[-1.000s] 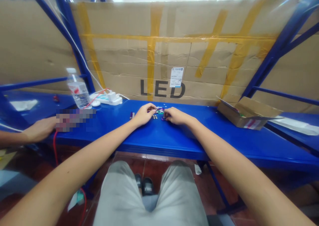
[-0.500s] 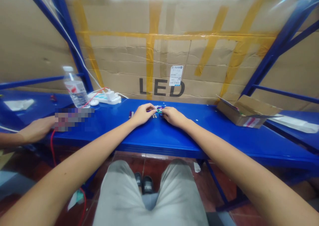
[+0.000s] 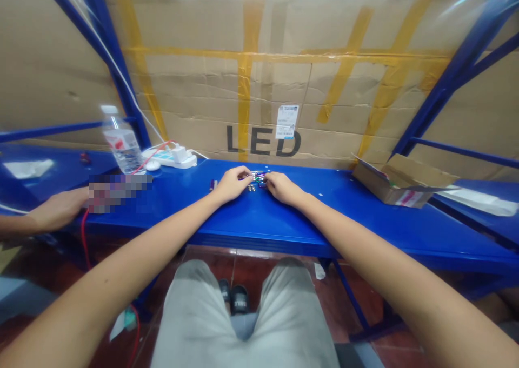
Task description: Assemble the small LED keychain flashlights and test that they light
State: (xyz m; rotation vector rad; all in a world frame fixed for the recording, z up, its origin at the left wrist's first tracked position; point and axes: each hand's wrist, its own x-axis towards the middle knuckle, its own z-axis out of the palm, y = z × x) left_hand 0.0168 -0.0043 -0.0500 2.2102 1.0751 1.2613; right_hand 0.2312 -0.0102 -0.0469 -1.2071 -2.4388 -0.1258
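Observation:
Both my hands rest close together at the back middle of the blue table [image 3: 251, 222]. My left hand [image 3: 235, 182] has its thumb and fingers pinched at the left end of a cluster of small shiny parts [image 3: 258, 176], purple, silver and green. From the right, my right hand [image 3: 280, 187] has curled fingers at the other end of the cluster. What each pinch holds is too small to name. Just below, between the hands, lie several tiny metal pieces [image 3: 251, 187]. A small purple and white piece [image 3: 213, 185] sits by my left wrist.
An open cardboard box [image 3: 405, 187] stands at the right. On the left are a water bottle [image 3: 124, 146], a white power strip [image 3: 174, 160] and another person's hand [image 3: 60, 208] beside a red cable [image 3: 84, 238]. A large cardboard sheet [image 3: 194, 98] stands behind the table.
The right fingers have shifted very slightly at the small parts. Both hands otherwise keep their places, and the view has moved only a little.

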